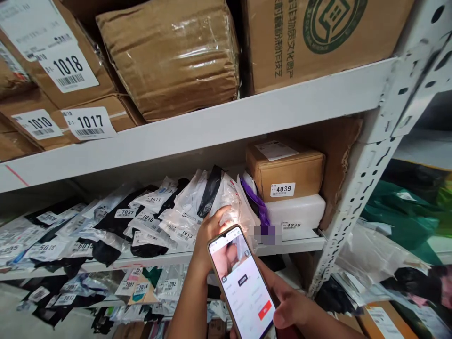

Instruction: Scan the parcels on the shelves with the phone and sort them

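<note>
My right hand (294,306) holds a phone (243,287) upright in front of the middle shelf, its thumb by the red button on the lit screen. The screen shows a close camera picture of fingers at the top. Behind the phone, my left hand (208,233) reaches into a row of plastic parcel bags, its fingers curled at a clear-and-white parcel bag (235,200). Light falls on those fingers and the bag. The phone hides part of the left hand. Beside it leans a white parcel bag labelled 1013 (181,231).
To the right sit a carton labelled 4039 (286,165) and a white packet labelled 4038 (300,214), before a perforated upright (356,202). Larger cartons (173,56) fill the upper shelf, whose white beam (197,136) crosses above my hands. More bags (173,285) lie below.
</note>
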Available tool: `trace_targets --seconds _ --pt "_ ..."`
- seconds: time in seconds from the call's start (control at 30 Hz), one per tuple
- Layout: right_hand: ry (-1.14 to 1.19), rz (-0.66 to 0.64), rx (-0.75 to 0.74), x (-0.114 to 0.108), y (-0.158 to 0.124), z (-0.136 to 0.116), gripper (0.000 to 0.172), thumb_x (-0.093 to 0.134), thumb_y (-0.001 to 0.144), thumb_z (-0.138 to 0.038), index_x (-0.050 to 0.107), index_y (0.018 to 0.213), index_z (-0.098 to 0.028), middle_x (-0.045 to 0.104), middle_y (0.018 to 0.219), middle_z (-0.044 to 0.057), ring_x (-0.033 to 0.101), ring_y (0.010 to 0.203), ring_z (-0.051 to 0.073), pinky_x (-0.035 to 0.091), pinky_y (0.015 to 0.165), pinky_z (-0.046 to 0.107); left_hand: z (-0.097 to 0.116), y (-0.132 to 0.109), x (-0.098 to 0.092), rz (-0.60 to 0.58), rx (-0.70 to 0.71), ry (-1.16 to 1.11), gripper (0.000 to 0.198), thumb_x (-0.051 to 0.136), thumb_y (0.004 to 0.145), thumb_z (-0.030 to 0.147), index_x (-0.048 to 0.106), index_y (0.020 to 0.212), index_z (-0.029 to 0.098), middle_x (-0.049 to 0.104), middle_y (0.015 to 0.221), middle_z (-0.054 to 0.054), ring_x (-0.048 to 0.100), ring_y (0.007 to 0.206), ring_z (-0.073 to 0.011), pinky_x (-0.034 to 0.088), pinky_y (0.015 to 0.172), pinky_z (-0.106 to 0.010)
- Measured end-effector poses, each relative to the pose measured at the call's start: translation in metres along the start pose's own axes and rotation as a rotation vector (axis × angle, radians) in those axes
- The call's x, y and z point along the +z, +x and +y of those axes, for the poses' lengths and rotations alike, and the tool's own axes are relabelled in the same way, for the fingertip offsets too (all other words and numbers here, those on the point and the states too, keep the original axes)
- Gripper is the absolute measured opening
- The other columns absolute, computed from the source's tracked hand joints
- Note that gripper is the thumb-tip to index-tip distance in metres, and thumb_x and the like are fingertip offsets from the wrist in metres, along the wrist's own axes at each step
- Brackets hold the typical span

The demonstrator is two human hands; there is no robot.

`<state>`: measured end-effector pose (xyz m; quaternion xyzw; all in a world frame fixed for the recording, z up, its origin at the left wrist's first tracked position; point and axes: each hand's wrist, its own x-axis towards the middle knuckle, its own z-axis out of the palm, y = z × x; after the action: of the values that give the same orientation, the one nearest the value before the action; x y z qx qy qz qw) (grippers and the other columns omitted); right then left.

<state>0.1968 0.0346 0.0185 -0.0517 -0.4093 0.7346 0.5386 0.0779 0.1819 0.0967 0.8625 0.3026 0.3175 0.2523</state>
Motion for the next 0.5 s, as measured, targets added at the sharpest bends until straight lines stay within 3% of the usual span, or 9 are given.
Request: trace_targets --seconds 0.1,0.2,0.3,0.37,0.43,0.5 --pt "-0.018 0.018 -0.025 -0.01 0.0 0.004 0.119 0.087 0.057 -0.033 0.016 0.151 -0.033 0.058 0.133 0.015 0.07 0.093 0.031 0.053 0.082 0.05 -0.002 0.004 0.002 -0.022 0.007 0.108 0.061 0.062 0.08 0.037 0.049 0.137 0.018 0.064 0.126 -0.01 0.06 0.112 -0.0264 0.047 0.097 -0.038" --pt "-0.027 0.067 -0.033 -0.025 -0.003 0.003 0.123 0.088 0.054 -0.035 0.013 0.152 -0.031 0.054 0.137 0.019 0.07 0.093 0.032 0.053 0.082 0.051 -0.002 0.008 0.014 0.158 -0.045 0.217 0.048 0.059 0.082 0.028 0.056 0.129 0.021 0.07 0.109 -0.008 0.064 0.102 -0.0252 0.049 0.089 -0.036" --pt "-0.038 0.062 -0.005 -0.043 -0.01 0.002 0.126 0.084 0.056 -0.039 0.002 0.152 -0.033 0.053 0.137 0.021 0.071 0.091 0.036 0.056 0.074 0.052 -0.002 0.016 0.03 0.359 -0.073 0.278 0.042 0.058 0.084 0.024 0.056 0.125 0.025 0.07 0.103 -0.004 0.066 0.092 -0.0215 0.049 0.081 -0.031" --pt "-0.047 0.046 -0.005 -0.052 -0.015 0.001 0.126 0.081 0.058 -0.042 -0.002 0.152 -0.033 0.056 0.133 0.021 0.071 0.091 0.04 0.057 0.066 0.05 -0.005 0.021 0.036 0.466 -0.036 0.36 0.034 0.054 0.085 0.019 0.059 0.119 0.024 0.068 0.11 -0.006 0.064 0.096 -0.0224 0.048 0.079 -0.032" --pt "-0.054 0.044 -0.017 -0.053 -0.018 0.0 0.123 0.08 0.059 -0.041 0.001 0.152 -0.032 0.06 0.128 0.02 0.071 0.091 0.041 0.057 0.063 0.047 -0.01 0.026 0.036 0.632 0.012 0.522 0.026 0.051 0.086 0.015 0.067 0.106 0.024 0.06 0.129 -0.01 0.057 0.111 -0.0286 0.045 0.088 -0.04" --pt "-0.049 0.049 -0.03 -0.047 -0.017 -0.001 0.117 0.081 0.06 -0.038 0.009 0.152 -0.032 0.063 0.124 0.018 0.071 0.09 0.039 0.056 0.066 0.047 -0.015 0.028 0.031 0.722 0.176 0.678 0.023 0.053 0.087 0.015 0.071 0.097 0.025 0.054 0.138 -0.009 0.049 0.121 -0.0321 0.039 0.097 -0.047"
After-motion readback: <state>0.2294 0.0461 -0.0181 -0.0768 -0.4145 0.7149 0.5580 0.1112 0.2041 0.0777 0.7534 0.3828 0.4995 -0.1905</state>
